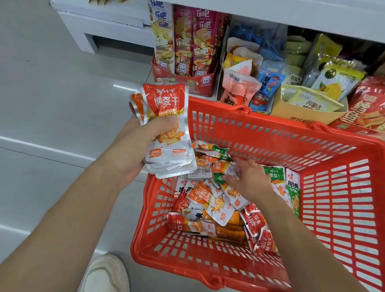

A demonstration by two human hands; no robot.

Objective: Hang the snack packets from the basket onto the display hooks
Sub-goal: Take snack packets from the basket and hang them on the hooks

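- Several orange-and-white dried tofu packets (165, 130) sit fanned in your left hand (139, 142), thumb clamped across the stack, held just left of the basket's rim.
- They look light, soft and slick-foiled; pinch near the top edge, where a hang hole should be.
- Your right hand (248, 176) reaches into the red basket (342, 202), fingers loosely curled on the loose packets (210, 204) piled there, gripping none firmly yet.

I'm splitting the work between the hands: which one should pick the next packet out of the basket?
The right hand. It is already down among the loose snack packets in the red plastic basket, while the left hand is full, gripping a stack of orange-and-white packets beside the basket.
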